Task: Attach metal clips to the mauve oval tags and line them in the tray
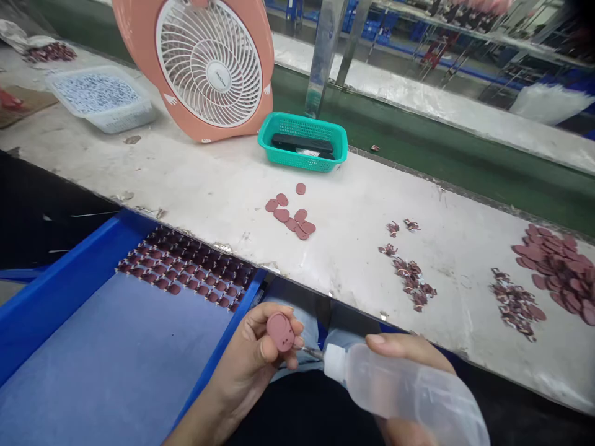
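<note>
While the left hand (253, 353) pinches one flat, oval, dull-red disc (279, 331) between thumb and fingers, on the wearer's side of the turquoise perforated plastic basket (297, 163), the right hand (411, 348) grips one translucent plastic squeeze bottle (395, 384) with a white cap and metal nozzle. Whether the nozzle touches the disc cannot be told; the bottle hides much of the right hand. Just before the basket lie eight or nine matching loose discs (281, 215), some overlapping. Right of it sit two clusters of brown-and-white pieces (411, 277), too tangled to count, then a heap of dull-red discs (562, 266), cut off at the edge. Left of the basket and nearer, one blue tray (116, 365), also cropped, carries rows of small brown pieces (186, 266). Immediately left of the basket stands one salmon-pink fan (251, 31), its top cut off, its hub lettering unreadable.
</note>
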Motion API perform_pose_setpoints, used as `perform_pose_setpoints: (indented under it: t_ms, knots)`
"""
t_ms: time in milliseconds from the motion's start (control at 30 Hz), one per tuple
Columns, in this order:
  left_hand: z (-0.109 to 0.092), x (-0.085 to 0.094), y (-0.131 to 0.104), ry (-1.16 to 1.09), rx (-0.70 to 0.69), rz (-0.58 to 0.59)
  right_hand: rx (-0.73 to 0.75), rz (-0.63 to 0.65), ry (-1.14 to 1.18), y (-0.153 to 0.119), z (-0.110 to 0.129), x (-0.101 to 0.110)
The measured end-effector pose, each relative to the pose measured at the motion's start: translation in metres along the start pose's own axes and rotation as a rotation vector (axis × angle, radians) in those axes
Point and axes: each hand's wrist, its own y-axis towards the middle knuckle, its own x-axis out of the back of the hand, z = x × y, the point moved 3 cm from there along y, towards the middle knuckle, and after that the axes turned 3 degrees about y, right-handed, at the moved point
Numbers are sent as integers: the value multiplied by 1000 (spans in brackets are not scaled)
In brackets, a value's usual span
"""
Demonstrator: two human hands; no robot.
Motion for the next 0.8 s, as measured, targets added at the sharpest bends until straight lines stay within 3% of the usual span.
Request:
perform_pose_setpoints:
  t_ms: [233, 467, 800]
  knots:
    - [-2, -1, -1, 5, -25, 13, 91, -5, -49, 19, 19, -3]
    - [-1, 1, -2, 10, -8, -13, 29, 89, 13, 24, 19, -11]
    - [-2, 1, -2, 30, -29, -13, 44, 15, -50, 22, 25, -10]
